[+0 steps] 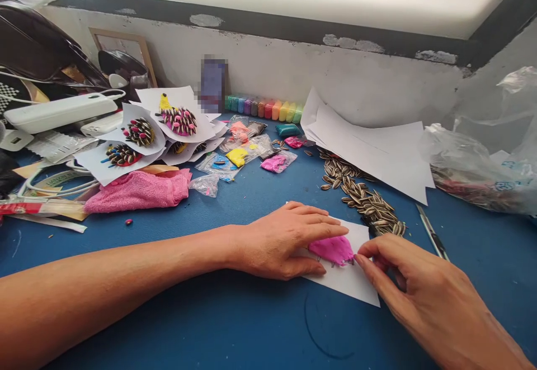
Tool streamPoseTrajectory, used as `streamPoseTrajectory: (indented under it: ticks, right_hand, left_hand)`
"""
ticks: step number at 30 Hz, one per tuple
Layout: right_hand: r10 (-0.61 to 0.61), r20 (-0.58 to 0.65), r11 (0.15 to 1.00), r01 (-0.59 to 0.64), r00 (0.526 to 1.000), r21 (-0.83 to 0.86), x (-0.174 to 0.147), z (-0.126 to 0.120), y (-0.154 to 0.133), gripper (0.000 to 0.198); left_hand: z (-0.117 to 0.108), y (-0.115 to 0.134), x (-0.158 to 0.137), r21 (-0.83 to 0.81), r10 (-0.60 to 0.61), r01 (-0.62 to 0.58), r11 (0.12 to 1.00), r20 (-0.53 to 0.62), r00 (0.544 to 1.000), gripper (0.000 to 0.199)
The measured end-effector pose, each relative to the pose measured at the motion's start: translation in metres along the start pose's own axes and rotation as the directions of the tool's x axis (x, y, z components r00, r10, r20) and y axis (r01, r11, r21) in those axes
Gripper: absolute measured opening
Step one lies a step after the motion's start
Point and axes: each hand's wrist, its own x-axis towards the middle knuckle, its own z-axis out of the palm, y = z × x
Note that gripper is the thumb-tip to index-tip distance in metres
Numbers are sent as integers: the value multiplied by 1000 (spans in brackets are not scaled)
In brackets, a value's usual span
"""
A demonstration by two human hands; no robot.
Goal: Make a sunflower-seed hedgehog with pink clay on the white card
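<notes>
A small sheet of white paper (363, 286) lies on the blue tabletop with a flattened patch of pink modelling clay (333, 250) on it. Short dark pen marks show along the clay's lower edge. My left hand (272, 241) rests flat on the sheet's left side, fingers stretched out and partly covering the clay. At the clay's right edge, my right hand (419, 280) has thumb and forefinger pinched together on the pink clay. Just behind the sheet, striped sunflower seeds (373, 208) lie in a loose heap.
White sheets (369, 141) lean behind the seeds. A utility knife (432, 233) and a plastic bag (482, 174) are at right. Opened clay packets (239, 157) lie mid-table. At left are seed-covered clay hedgehogs (178, 119) on paper, a pink towel (140, 191) and a white power strip (62, 110).
</notes>
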Motion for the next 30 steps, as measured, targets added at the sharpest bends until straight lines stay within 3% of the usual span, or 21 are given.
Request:
streamPoseTrajectory:
  ticks: [7, 12, 17, 22, 30]
  right_hand:
    - [-152, -54, 986, 148, 987, -74, 1, 13, -4, 24]
    - [-223, -39, 967, 215, 974, -138, -4, 6, -4, 23]
    - [-185, -98, 977, 172, 978, -124, -8, -5, 1, 19]
    - [-129, -75, 987, 121, 989, -103, -8, -5, 2, 22]
    - [-270, -13, 949, 264, 963, -174, -13, 2, 3, 31]
  left_hand:
    - [1, -1, 0, 9, 9, -9, 1000, -9, 1000, 59]
    - [1, -1, 0, 15, 10, -10, 1000, -13, 1000, 59]
    - [-1, 0, 1, 21, 6, -6, 1000, 2, 1000, 58]
    - [-1, 2, 1, 17, -6, 6, 1000, 10, 1000, 60]
    - [1, 1, -2, 45, -42, 42, 998, -5, 999, 65]
